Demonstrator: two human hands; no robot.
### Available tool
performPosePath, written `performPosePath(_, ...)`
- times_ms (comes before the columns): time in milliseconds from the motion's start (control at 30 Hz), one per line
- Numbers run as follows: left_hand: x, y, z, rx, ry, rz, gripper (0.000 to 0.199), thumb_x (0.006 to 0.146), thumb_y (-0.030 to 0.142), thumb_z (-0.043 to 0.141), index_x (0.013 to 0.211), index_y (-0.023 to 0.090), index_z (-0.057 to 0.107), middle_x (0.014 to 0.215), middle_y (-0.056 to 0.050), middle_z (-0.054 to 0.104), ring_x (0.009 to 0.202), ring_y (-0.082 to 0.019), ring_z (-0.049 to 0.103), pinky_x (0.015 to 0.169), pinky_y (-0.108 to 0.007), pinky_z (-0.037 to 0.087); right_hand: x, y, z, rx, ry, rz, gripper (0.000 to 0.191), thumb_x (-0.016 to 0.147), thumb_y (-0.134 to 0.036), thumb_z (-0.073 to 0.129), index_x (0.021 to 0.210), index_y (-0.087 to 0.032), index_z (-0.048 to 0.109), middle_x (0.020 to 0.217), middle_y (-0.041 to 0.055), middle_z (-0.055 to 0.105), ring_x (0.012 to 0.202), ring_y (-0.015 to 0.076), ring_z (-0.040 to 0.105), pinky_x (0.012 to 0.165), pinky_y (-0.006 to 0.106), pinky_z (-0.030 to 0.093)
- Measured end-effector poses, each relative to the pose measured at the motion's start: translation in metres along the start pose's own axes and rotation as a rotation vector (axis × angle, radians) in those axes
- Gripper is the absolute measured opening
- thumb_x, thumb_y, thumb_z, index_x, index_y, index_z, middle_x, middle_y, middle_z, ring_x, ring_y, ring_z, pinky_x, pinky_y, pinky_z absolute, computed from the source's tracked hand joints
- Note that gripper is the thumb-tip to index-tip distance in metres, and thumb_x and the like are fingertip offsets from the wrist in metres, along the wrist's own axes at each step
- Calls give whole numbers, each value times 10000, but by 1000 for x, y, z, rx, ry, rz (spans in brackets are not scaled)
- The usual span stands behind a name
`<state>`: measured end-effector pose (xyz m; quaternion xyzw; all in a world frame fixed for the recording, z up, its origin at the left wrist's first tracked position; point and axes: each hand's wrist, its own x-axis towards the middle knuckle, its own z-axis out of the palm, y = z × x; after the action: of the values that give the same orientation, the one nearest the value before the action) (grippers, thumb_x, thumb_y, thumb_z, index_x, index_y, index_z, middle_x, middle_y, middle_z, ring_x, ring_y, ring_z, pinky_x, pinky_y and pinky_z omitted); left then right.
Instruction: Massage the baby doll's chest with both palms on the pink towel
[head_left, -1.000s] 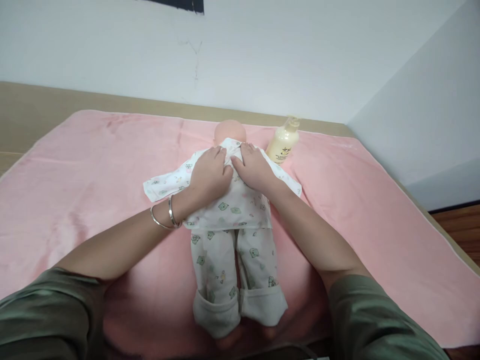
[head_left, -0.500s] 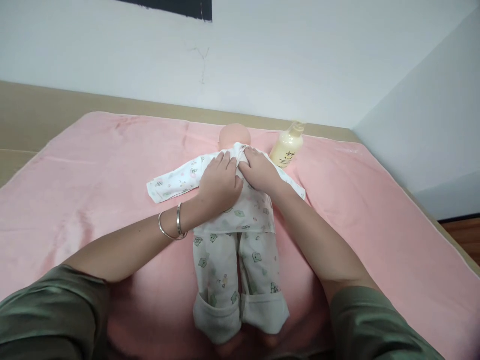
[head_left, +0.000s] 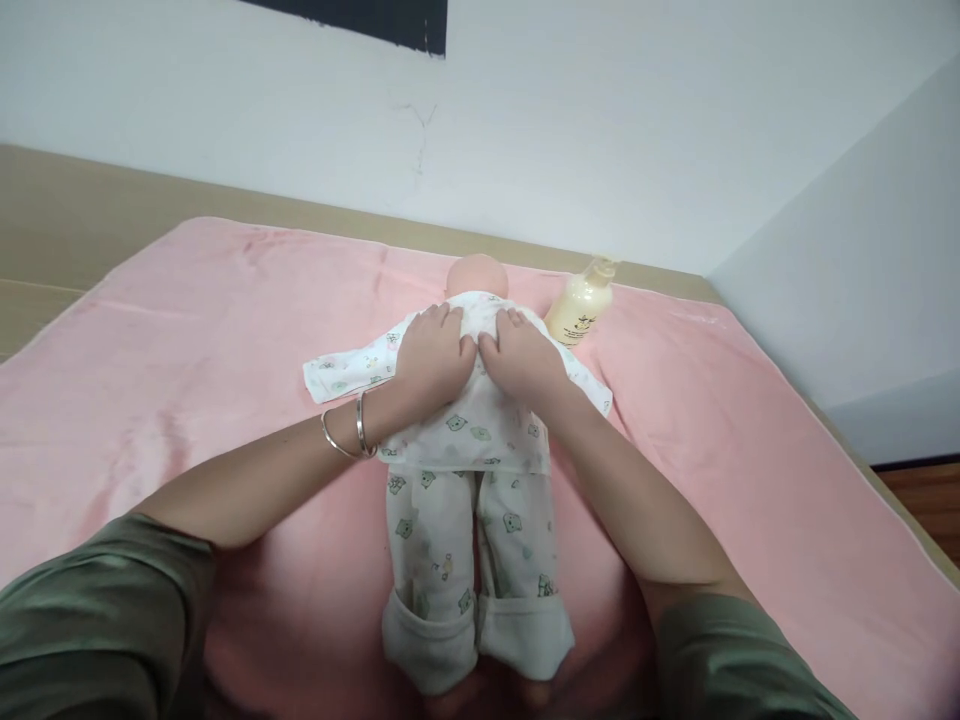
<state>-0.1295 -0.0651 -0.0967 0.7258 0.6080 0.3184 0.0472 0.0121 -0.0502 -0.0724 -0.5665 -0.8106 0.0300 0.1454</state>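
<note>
A baby doll in a white shirt and white trousers with small green animal prints lies stretched out, head away from me. No facial features show on its bare head. My left hand rests on the left side of the shirt's upper part, fingers laid over the cloth and thumb toward the middle. Mirroring it, my right hand lies on the right side, its thumb close to the left one. Both hands press on the shirt without visibly gripping it. The doll's sleeves spread out sideways.
A pale yellow pump bottle leans right of the doll's head. Under everything is a pink blanket over a surface with a beige edge. A white wall rises behind, with another wall at the right.
My hands have drawn slightly apart and back from the collar, which now lies flatter. The right fingers have left the neckline. The view has shifted a little.
</note>
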Motion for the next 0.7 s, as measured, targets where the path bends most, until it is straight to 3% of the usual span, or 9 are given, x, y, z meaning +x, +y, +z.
performPosePath(167,-22,13,2,30,4,133,493,901,175,412,1358,45,540,1526,-230,517,1491,-384,408,1241,-562,334,24,29,1,129,-43,-80,510,1017,-364,340,1337,-47,579,1406,225,621,1346,353,540,1163,509,420)
performPosePath(333,2,8,-10,-104,-116,-4,364,863,189,420,1164,157,621,1361,-154,645,1324,-331,562,1161,-520,436,10,14,-4,-46,-68,-135,545,1036,-300,277,1396,41,503,1450,278,573,1380,365,517,1174,517,402)
performPosePath(500,18,-3,-9,-113,-95,-71,236,831,193,390,954,187,591,1058,-139,704,1025,-315,646,1011,-519,498,-18,-14,-9,-233,-71,-172,649,1035,-306,317,1507,140,336,1549,366,431,1492,435,396,1239,551,310)
performPosePath(600,15,-5,-2,-59,-57,-51,284,831,187,379,1001,172,605,1112,-160,701,1091,-331,631,1037,-525,475,-19,-17,-9,-194,-101,-136,653,1025,-291,305,1516,139,333,1574,363,396,1515,438,364,1257,553,287)
performPosePath(700,11,-7,5,-75,-18,-43,419,859,205,365,1183,132,621,1249,-166,687,1205,-329,601,1114,-515,436,-4,-6,-3,-39,-108,-107,676,1000,-324,332,1540,81,339,1618,298,375,1531,403,349,1248,550,322)
